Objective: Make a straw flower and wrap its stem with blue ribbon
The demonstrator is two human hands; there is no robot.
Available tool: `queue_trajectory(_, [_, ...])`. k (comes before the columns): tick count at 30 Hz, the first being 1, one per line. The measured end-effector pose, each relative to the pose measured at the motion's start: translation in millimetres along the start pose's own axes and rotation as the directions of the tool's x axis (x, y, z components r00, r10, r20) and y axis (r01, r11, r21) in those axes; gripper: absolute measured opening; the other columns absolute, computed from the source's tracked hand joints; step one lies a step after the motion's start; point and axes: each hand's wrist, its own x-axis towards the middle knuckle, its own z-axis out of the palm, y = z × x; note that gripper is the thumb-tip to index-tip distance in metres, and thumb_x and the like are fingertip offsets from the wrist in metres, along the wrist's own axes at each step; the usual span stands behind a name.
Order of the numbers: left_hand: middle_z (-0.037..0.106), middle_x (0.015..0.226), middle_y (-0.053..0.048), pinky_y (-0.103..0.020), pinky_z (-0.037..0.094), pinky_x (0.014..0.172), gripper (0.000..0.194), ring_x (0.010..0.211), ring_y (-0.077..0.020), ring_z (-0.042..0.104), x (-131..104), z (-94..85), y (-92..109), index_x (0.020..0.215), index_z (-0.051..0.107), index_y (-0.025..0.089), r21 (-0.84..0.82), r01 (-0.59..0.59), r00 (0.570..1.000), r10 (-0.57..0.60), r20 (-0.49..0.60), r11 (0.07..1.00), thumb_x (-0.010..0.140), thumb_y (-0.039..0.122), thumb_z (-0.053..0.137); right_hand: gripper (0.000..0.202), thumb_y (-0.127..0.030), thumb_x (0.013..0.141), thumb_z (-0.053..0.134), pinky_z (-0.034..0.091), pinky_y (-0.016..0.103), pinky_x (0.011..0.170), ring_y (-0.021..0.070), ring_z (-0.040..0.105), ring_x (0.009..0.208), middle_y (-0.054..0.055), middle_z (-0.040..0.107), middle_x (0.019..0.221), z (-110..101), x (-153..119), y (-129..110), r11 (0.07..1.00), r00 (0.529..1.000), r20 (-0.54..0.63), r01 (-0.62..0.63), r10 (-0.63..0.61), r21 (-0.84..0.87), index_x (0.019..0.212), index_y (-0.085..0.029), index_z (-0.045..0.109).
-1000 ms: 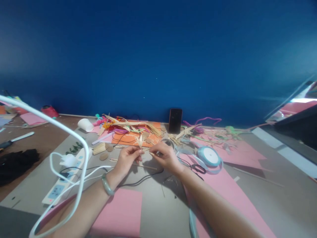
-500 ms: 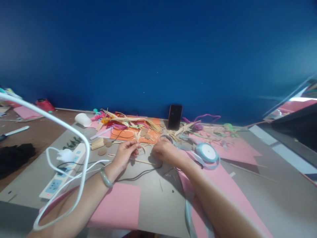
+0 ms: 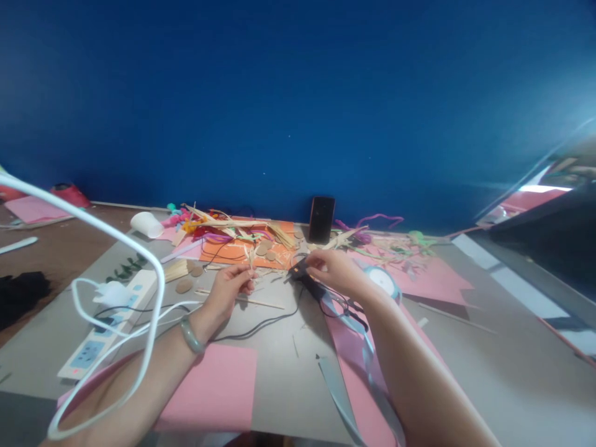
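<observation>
My left hand (image 3: 229, 288) is closed in a pinch on a small bundle of tan straw strips (image 3: 251, 257), which stands up from the fingertips. My right hand (image 3: 333, 270) has curled fingers at a black corded tool (image 3: 307, 282) that looks like a hot glue gun. Its front end points left, towards the straw strips; the palm hides part of its body. A thin wooden stick (image 3: 261, 303) lies under my left fingers. Past the hands, an orange sheet (image 3: 223, 251) carries round tan discs (image 3: 264, 248).
A phone (image 3: 321, 219) leans against the blue wall. A white power strip (image 3: 109, 326) and a looping white cable (image 3: 158, 298) are at left. A blue ribbon spool (image 3: 382, 282) sits behind my right forearm. Pink sheets (image 3: 209, 385), a paper cup (image 3: 146, 225) and straw scraps surround the hands.
My right hand has shifted right and up, and the black tool now shows beneath its fingers. The left hand keeps its pinch on the straw strips. The whole view has shifted slightly.
</observation>
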Motion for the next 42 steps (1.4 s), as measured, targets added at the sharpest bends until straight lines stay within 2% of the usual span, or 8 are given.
queue_trajectory(4, [0.066, 0.074, -0.005, -0.018, 0.039, 0.044, 0.025, 0.049, -0.0071, 0.052, 0, -0.1, 1, 0.078, 0.064, 0.011, 0.008, -0.014, 1.0, 0.014, -0.018, 1.0, 0.066, 0.032, 0.072, 0.029, -0.034, 0.083, 0.059, 0.049, 0.031, 0.083, 0.0192, 0.065, 0.096, 0.007, 0.07, 0.106, 2, -4, -11, 0.879, 0.961, -0.032, 0.264, -0.274, 0.397, 0.107, -0.02, 0.065])
queue_trajectory(8, [0.066, 0.074, -0.004, -0.017, 0.035, 0.041, 0.025, 0.048, -0.0065, 0.051, 0, 1.0, 3, 0.077, 0.063, 0.012, 0.005, -0.03, 0.999, 0.03, -0.029, 1.0, 0.067, 0.032, 0.072, 0.018, -0.032, 0.082, 0.058, 0.046, 0.033, 0.081, 0.0209, 0.064, 0.093, 0.007, 0.07, 0.1, 11, -1, -10, 0.967, 0.977, -0.136, 0.189, -0.167, 0.169, 0.093, -0.02, 0.067])
queue_trajectory(13, [0.066, 0.069, -0.003, -0.018, 0.036, 0.043, 0.023, 0.046, -0.006, 0.05, -2, 1.2, 4, 0.077, 0.066, 0.012, 0.041, -0.039, 0.999, 0.04, -0.015, 0.998, 0.068, 0.033, 0.072, 0.035, -0.031, 0.069, 0.068, 0.041, 0.032, 0.067, 0.0282, 0.063, 0.084, 0.011, 0.067, 0.091, 32, 6, -2, 0.942, 0.99, -0.011, -0.134, 0.137, -0.308, 0.099, -0.017, 0.058])
queue_trajectory(20, [0.066, 0.069, -0.004, -0.017, 0.035, 0.041, 0.023, 0.046, -0.0058, 0.049, -3, 3.1, 5, 0.077, 0.067, 0.012, 0.019, -0.078, 0.997, 0.078, -0.004, 0.997, 0.069, 0.034, 0.072, 0.032, -0.013, 0.076, 0.054, 0.038, 0.03, 0.066, 0.028, 0.063, 0.09, 0.017, 0.061, 0.104, 49, 8, -4, 0.905, 0.989, -0.024, -0.143, 0.146, -0.401, 0.107, -0.014, 0.048])
queue_trajectory(24, [0.067, 0.073, -0.004, -0.017, 0.036, 0.042, 0.023, 0.046, -0.0055, 0.049, -6, 7.4, 8, 0.076, 0.065, 0.013, -0.049, -0.053, 0.998, 0.054, 0.017, 0.997, 0.069, 0.033, 0.073, 0.035, -0.01, 0.076, 0.05, 0.038, 0.029, 0.062, 0.0259, 0.064, 0.082, 0.015, 0.062, 0.1, 32, 6, -8, 0.928, 0.968, -0.179, -0.226, 0.178, -0.296, 0.111, -0.014, 0.046])
queue_trajectory(27, [0.067, 0.074, -0.003, -0.017, 0.035, 0.041, 0.023, 0.046, -0.0052, 0.049, -9, 9.3, 9, 0.077, 0.064, 0.013, -0.093, -0.036, 0.999, 0.04, 0.037, 0.995, 0.069, 0.034, 0.073, 0.031, -0.015, 0.076, 0.052, 0.04, 0.027, 0.062, 0.0223, 0.063, 0.078, 0.01, 0.065, 0.09, 16, 0, -14, 0.986, 0.955, -0.277, -0.138, 0.107, -0.092, 0.107, -0.015, 0.049])
queue_trajectory(35, [0.067, 0.075, -0.003, -0.019, 0.035, 0.042, 0.022, 0.048, -0.0057, 0.05, -8, 6.9, 8, 0.08, 0.066, 0.013, -0.093, -0.102, 0.992, 0.108, 0.06, 0.99, 0.073, 0.034, 0.07, 0.014, -0.026, 0.075, 0.057, 0.041, 0.023, 0.058, 0.0152, 0.056, 0.064, 0.0, 0.061, 0.07, 8, -11, -24, 0.95, 0.962, -0.248, 0.176, -0.111, 0.258, 0.086, -0.017, 0.059])
queue_trajectory(42, [0.066, 0.065, -0.002, -0.021, 0.04, 0.049, 0.02, 0.051, -0.0084, 0.053, -12, 6.9, 11, 0.082, 0.068, 0.013, 0.046, -0.22, 0.975, 0.221, -0.03, 0.974, 0.073, 0.031, 0.07, 0.007, -0.022, 0.072, 0.06, 0.038, 0.022, 0.056, 0.0119, 0.048, 0.057, -0.003, 0.053, 0.062, 6, -11, -27, 0.944, 0.942, -0.283, 0.246, -0.18, 0.218, 0.074, -0.018, 0.055])
